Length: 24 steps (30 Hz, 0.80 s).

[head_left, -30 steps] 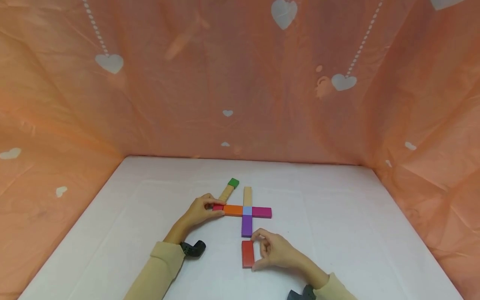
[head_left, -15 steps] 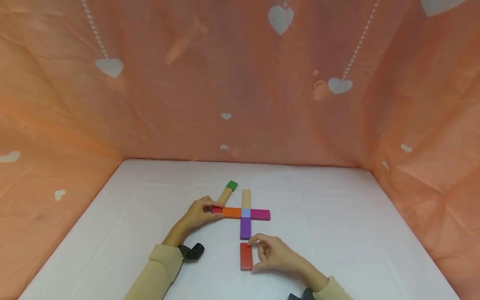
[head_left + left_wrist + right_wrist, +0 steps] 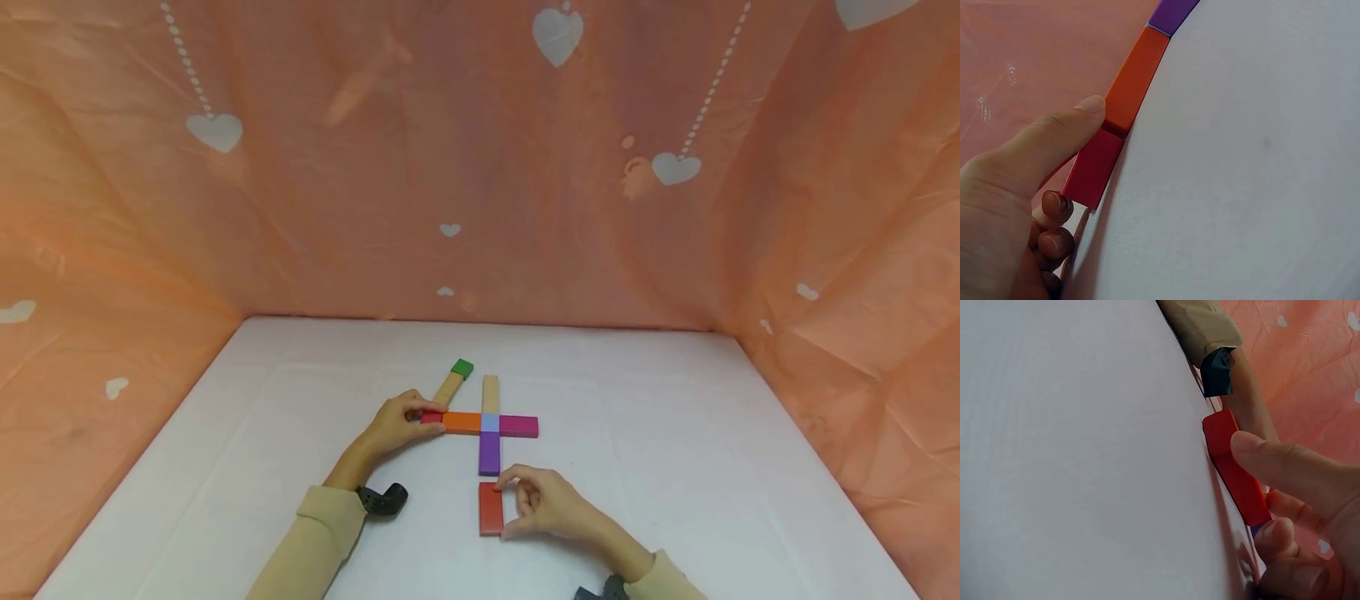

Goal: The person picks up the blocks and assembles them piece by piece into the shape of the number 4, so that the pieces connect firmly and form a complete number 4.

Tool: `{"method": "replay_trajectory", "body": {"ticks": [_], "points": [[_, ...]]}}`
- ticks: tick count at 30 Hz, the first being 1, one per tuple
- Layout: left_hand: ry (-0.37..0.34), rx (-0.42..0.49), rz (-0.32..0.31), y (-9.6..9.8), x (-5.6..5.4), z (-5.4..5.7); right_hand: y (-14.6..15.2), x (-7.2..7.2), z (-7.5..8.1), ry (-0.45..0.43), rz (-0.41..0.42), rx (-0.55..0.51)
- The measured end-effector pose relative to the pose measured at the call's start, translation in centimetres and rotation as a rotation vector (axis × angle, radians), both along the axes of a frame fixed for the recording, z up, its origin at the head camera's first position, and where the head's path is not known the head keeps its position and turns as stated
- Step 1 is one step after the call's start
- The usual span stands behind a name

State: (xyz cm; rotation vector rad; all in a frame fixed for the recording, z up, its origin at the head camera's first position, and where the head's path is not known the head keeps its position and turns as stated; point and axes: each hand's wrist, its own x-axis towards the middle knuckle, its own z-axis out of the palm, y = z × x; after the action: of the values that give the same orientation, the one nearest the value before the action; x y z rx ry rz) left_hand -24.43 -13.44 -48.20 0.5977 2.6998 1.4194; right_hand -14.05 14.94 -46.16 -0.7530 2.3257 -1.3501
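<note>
My left hand (image 3: 397, 425) pinches a small crimson block (image 3: 1093, 167) between thumb and index finger, the thumb tip reaching the joint with the orange block (image 3: 462, 423). That orange block runs to a light blue square block (image 3: 490, 422), which has a magenta block (image 3: 519, 427) on its right, a plain wooden block (image 3: 491, 393) behind and a purple block (image 3: 490, 454) in front. With thumb and index finger, my right hand (image 3: 551, 504) holds a red block (image 3: 491, 509) by its two ends. The red block lies just in front of the purple one, with a narrow gap between.
Behind the left hand, a slanted wooden block (image 3: 449, 388) leads to a green block (image 3: 462, 368). All lie on a white-covered table (image 3: 675, 433). Orange sheeting (image 3: 375, 208) with white hearts rises around the table's back and sides.
The right index fingertip has shifted slightly onto the red block's far end. The left hand keeps its hold. The whole head view has shifted slightly.
</note>
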Motion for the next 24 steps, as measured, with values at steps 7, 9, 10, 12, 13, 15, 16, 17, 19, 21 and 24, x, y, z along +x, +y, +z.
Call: {"method": "replay_trajectory", "body": {"ticks": [7, 9, 10, 12, 13, 15, 16, 17, 19, 21, 24], "points": [[-0.012, -0.014, 0.007, 0.03, 0.14, 0.06, -0.1, -0.02, -0.06, 0.003, 0.004, 0.002], [-0.008, -0.014, 0.007, 0.01, 0.12, 0.09, -0.1, -0.02, -0.06, 0.001, -0.002, 0.006], [-0.007, -0.013, 0.006, 0.01, 0.1, 0.1, -0.09, -0.03, -0.08, 0.0, -0.007, 0.007], [-0.003, -0.01, 0.003, -0.03, 0.05, 0.12, -0.09, -0.05, -0.12, -0.003, -0.015, 0.008], [0.001, -0.013, 0.001, -0.05, 0.04, 0.13, -0.1, -0.05, -0.11, -0.003, -0.017, 0.007], [0.003, -0.017, 0.003, -0.07, 0.04, 0.16, -0.14, -0.05, -0.11, -0.001, -0.016, 0.001], [0.005, -0.02, 0.004, -0.08, 0.05, 0.18, -0.16, -0.05, -0.13, 0.002, -0.016, -0.002], [0.008, -0.021, 0.003, -0.09, 0.05, 0.18, -0.19, -0.04, -0.11, 0.006, -0.015, -0.006], [0.005, -0.02, 0.001, -0.06, 0.07, 0.19, -0.23, -0.01, -0.07, 0.008, -0.016, -0.011], [0.004, -0.017, -0.004, -0.03, 0.08, 0.17, -0.26, 0.03, 0.0, 0.006, -0.021, -0.015], [0.001, -0.013, -0.006, 0.02, 0.14, 0.16, -0.31, 0.11, 0.08, 0.011, -0.027, -0.016]]}}
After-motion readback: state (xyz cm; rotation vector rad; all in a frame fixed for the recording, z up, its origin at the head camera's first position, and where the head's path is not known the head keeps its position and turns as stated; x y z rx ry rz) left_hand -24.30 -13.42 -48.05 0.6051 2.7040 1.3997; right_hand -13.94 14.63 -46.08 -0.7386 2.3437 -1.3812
